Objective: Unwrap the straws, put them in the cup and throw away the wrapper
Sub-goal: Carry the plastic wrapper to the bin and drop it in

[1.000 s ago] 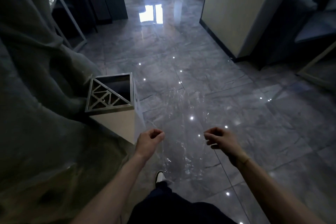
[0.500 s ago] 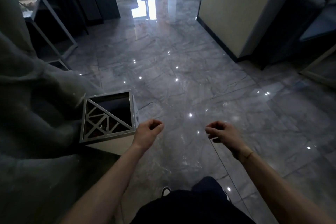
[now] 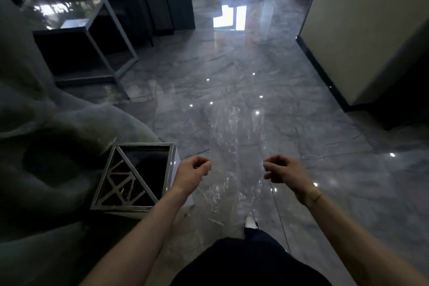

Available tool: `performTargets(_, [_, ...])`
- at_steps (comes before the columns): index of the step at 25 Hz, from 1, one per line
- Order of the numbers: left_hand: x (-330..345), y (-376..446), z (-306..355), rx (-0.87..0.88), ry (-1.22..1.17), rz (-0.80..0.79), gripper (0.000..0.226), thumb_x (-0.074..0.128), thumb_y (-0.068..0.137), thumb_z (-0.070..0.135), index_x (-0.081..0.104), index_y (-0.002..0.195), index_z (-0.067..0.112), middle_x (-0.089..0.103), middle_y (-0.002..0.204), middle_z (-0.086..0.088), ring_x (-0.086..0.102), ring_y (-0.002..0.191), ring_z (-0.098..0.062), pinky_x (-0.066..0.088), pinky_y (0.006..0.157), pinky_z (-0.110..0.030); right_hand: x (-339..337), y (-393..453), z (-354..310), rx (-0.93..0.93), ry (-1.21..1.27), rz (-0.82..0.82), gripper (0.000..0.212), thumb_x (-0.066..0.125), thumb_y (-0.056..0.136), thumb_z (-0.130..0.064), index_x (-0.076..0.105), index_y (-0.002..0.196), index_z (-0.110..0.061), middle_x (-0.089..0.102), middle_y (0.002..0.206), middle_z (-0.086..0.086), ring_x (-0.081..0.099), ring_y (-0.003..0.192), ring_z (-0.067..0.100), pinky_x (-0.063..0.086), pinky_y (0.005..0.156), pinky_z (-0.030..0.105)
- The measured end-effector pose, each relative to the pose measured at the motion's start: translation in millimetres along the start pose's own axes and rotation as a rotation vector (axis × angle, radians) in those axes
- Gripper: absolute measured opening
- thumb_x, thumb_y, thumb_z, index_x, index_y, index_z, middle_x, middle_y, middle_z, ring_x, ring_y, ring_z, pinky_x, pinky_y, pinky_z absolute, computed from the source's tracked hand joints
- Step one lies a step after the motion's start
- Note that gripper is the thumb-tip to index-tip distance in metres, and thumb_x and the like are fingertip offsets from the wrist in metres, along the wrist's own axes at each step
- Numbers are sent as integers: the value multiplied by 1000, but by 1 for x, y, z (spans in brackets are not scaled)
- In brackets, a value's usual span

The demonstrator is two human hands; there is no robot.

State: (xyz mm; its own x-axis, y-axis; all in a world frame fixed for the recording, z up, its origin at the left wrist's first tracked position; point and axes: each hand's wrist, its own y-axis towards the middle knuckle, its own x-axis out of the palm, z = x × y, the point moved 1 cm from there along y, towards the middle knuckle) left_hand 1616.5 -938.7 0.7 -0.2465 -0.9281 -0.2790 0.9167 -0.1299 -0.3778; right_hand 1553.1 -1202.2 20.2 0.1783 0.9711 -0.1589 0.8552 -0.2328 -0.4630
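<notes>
A clear plastic wrapper (image 3: pixel 235 146) is stretched flat between my two hands over the grey floor. My left hand (image 3: pixel 191 174) pinches its left edge and my right hand (image 3: pixel 284 173) pinches its right edge. The sheet is see-through and glints; its far end reaches forward, its near end hangs toward my shoe. A square metal bin (image 3: pixel 137 176) with a lattice top and a dark opening stands just left of my left hand. No straws or cup are in view.
A grey draped cover (image 3: pixel 46 137) fills the left side behind the bin. A glass-topped side table (image 3: pixel 76 28) stands at the back left. A cream wall (image 3: pixel 371 30) with a dark skirting runs along the right. Glossy floor tiles (image 3: pixel 325 146) lie ahead.
The view has lifted and shifted, so the bin now sits lower and nearer my left hand. The wrapper shows again spread between my hands. My hands keep about the same spacing.
</notes>
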Motion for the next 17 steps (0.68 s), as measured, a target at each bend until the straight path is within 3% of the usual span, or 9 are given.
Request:
performTargets(8, [29,33,21,-173,-158,234,6,65,90,17,70,91,15,71,79,1,63,65,-7,49,60,-22,-19,105,-55,-51,-91,-151,14,70,85,-16,70,98,-10,72,83,8,66,55,8,53,54,20])
performTargets(14, [15,30,1,-346,-389,434,7,63,92,14,69,87,14,67,73,1,60,64,-11,48,57,-23,36,153,-74,-116,-246,-307,8,69,86,-20,69,92,-16,72,81,6,62,51,7,47,45,18])
performTargets(17, [-1,23,-17,-428,-521,538,8,64,91,16,68,84,16,67,72,1,59,60,-10,49,48,-19,81,169,-84,-139,-338,-403,10,69,85,-21,69,92,-14,72,80,7,60,46,8,42,40,18])
